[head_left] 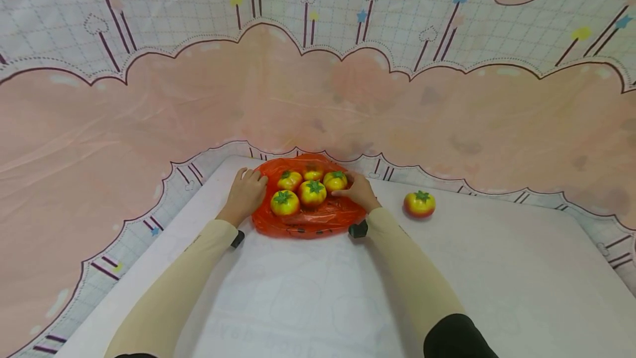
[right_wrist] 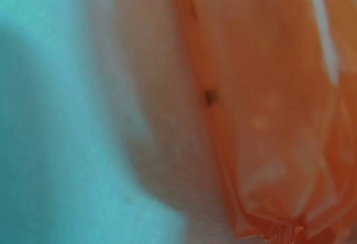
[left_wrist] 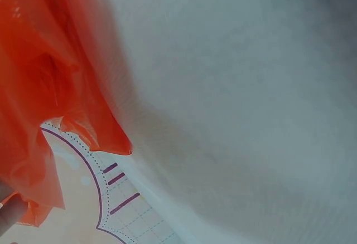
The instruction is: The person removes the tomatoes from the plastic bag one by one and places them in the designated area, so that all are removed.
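An orange-red plastic bag (head_left: 318, 227) lies spread on the table. On it sit several yellow-and-red tomatoes with green star-shaped tops, among them a front-left tomato (head_left: 285, 203) and a middle tomato (head_left: 312, 194). My left hand (head_left: 244, 195) holds the bag's left edge; in the left wrist view its fingertips (left_wrist: 12, 213) pinch a loose corner. At the bag's right side, my right hand (head_left: 361, 191) grips the rightmost tomato (head_left: 335, 181), thumb in front. Its far fingers are partly hidden. The right wrist view is blurred and shows the bag (right_wrist: 268, 116) close up.
Another tomato (head_left: 419, 205) stands alone on the white table (head_left: 497, 269), right of the bag. Behind the table hangs a pink-and-white patterned cloth (head_left: 298, 104), which meets its far edge.
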The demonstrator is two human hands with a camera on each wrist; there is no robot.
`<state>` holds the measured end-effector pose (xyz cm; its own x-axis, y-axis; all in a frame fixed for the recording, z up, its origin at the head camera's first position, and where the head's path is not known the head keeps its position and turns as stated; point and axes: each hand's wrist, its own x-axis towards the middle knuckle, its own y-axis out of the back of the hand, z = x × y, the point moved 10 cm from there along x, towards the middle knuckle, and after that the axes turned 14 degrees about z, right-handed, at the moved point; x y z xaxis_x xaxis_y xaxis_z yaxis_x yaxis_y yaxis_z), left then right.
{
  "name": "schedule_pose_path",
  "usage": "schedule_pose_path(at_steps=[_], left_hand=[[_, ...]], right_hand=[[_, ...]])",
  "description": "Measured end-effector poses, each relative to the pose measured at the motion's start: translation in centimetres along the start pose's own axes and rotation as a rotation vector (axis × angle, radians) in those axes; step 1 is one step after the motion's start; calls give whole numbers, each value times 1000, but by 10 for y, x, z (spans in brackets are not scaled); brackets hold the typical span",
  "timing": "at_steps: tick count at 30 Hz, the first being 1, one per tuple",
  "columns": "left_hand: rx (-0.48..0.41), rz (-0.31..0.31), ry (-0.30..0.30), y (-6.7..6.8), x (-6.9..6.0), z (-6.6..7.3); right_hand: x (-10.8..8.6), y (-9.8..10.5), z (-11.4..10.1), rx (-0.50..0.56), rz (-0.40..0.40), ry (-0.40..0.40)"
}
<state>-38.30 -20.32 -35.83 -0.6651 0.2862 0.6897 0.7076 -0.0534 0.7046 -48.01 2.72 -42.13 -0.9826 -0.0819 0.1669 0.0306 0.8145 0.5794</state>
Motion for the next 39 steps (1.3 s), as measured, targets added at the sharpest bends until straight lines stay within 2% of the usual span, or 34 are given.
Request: schedule_pose_path(at_steps=[11, 18, 31, 39], left_hand=[[18, -61, 12, -6, -1, -2], [14, -33, -2, -4, 0, -1], [3, -36, 4, -3, 0, 0], [0, -32, 1, -1, 0, 0]], right_hand=[[5, -2, 9, 61, -71, -7], [-1, 3, 9, 110, -124, -52], [-1, 12, 5, 152, -180, -48], [-2, 22, -7, 150, -217, -7]])
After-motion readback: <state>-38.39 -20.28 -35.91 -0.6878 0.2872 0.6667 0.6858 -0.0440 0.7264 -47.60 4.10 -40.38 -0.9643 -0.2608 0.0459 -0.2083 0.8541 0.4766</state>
